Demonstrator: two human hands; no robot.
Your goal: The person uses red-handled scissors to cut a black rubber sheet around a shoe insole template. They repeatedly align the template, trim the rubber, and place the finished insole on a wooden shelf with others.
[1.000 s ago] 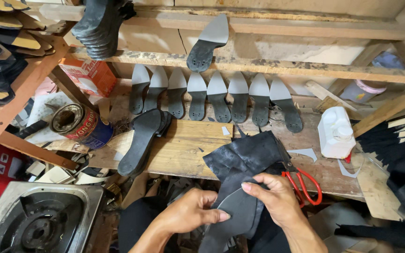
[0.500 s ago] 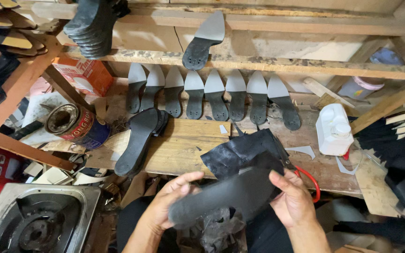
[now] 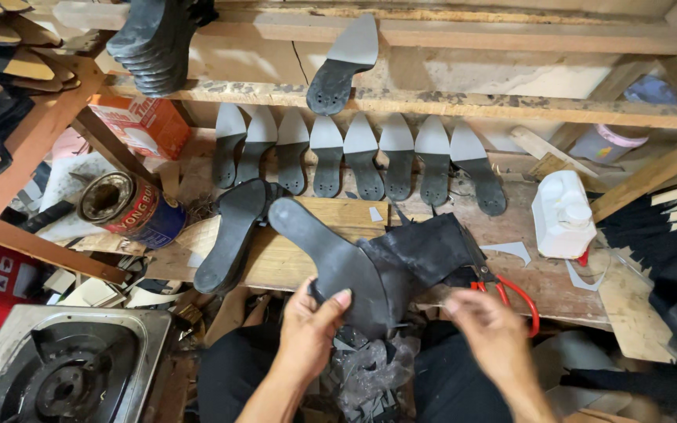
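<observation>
The left hand's fingers (image 3: 337, 301) are closed on the wide end of a dark shoe insole (image 3: 331, 262), thumb on top and the other fingers beneath, so the insole juts up and away to the left with its narrow end over the wooden surface (image 3: 307, 262). The left hand (image 3: 307, 329) alone carries it. The right hand (image 3: 489, 333) is blurred, just beside the red-handled scissors (image 3: 511, 294); it seems to hold nothing, though the blur makes it hard to say whether its fingers are spread or curled.

Touching the insole on its right lies a heap of black leather pieces (image 3: 425, 251) at the edge of the surface. A second dark sole (image 3: 233, 235) rests flat to the left, near an open glue tin (image 3: 131, 207). Behind, a row of grey-and-black insoles (image 3: 362, 157) leans against the back board, and a white plastic bottle (image 3: 562, 215) stands to the right.

To handle the insole well, I judge the grip should stay near the broad end with the thumb pressing flat, so the thin board does not flex or twist, and the free hand should steady the far end before any fitting against the leather.
</observation>
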